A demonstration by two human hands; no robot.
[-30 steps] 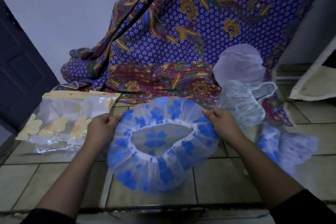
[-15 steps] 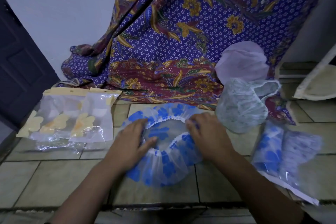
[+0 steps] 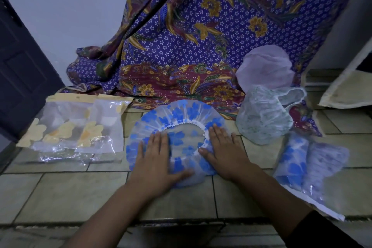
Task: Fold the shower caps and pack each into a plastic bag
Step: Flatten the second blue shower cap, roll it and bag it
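While the blue-flowered shower cap [image 3: 177, 119] lies spread on the tiled floor [image 3: 60, 191] with its white elastic rim turned upward, it is pressed flat by both hands. The left hand [image 3: 155, 159] is laid open on the cap's near left part, fingers straight. The right hand [image 3: 223, 151] is laid open on its right part, across the rim. Nothing is gripped by either.

The cap is judged to be at the flattening stage, with no fold yet made in it. To the right, near the right forearm, two filled plastic bags [image 3: 293, 165] are seen lying side by side. One holds a blue-flowered cap and the other a paler, purplish one, so part of the work is taken as done.

Behind them, two loose caps are seen unfolded: a pale green-speckled cap [image 3: 263, 115] and, beyond it, a lilac cap [image 3: 265, 68] resting against the patterned cloth [image 3: 201, 36]. To the left of the spread cap, a small heap of empty plastic bags [image 3: 80, 127] with yellow headers is laid ready. By this count, three caps are yet to be folded and bagged, the one under the hands included. Whether more are hidden cannot be told.
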